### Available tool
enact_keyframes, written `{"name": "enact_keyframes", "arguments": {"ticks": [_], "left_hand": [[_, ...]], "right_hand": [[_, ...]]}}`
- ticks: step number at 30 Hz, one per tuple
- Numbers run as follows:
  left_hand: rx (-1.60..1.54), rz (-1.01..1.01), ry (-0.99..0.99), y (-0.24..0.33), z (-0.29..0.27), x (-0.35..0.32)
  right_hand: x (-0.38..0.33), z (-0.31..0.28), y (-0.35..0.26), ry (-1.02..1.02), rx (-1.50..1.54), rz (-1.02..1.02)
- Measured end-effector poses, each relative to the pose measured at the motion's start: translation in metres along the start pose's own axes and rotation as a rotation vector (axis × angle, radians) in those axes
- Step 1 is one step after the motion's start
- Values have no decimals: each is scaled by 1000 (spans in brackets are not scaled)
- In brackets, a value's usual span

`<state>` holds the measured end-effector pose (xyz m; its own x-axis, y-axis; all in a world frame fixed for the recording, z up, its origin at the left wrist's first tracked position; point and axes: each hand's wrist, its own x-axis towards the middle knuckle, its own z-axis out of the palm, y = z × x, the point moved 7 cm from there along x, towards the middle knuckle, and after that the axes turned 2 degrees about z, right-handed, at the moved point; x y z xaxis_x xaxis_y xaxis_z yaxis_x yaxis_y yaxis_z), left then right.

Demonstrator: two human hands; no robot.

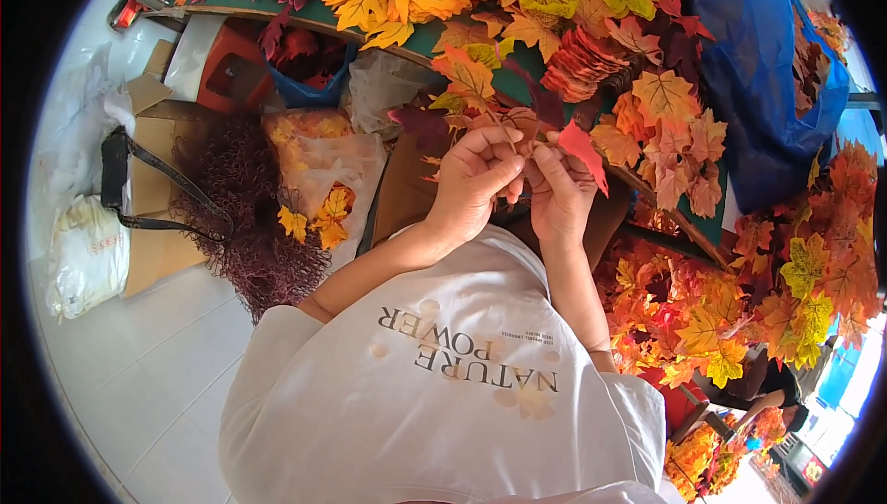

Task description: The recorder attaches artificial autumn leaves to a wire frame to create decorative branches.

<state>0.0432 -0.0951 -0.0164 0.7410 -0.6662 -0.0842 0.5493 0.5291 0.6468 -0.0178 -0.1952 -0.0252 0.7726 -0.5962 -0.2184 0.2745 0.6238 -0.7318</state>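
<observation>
My left hand [476, 181] and my right hand [559, 194] meet close together above my lap, in front of the table edge. The left fingers pinch a thin stem with a brownish-orange artificial maple leaf [517, 123] at its top. My right hand's fingers close on a red artificial leaf [584, 151] that sticks up to the right. The fingertips of both hands touch around the same small cluster of stems. Dark maroon leaves [545, 97] rise just behind the hands.
A green-topped table [319, 12] carries loose yellow, orange and red leaves, a stack of red-orange leaves [577, 62] and a blue plastic bag [762, 70]. Orange leaf sprays [730, 310] pile up at the right. At the left lie a clear bag of leaves [323, 167], a maroon curly bundle [242, 213] and cardboard [152, 190].
</observation>
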Motion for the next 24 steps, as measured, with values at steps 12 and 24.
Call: {"name": "enact_keyframes", "arguments": {"ticks": [12,24], "left_hand": [[34,18,23,0,-7,2],[54,66,113,-15,-26,1]], "right_hand": [[-2,0,8,-10,27,33],[-2,-15,19,-52,-404,-11]]}}
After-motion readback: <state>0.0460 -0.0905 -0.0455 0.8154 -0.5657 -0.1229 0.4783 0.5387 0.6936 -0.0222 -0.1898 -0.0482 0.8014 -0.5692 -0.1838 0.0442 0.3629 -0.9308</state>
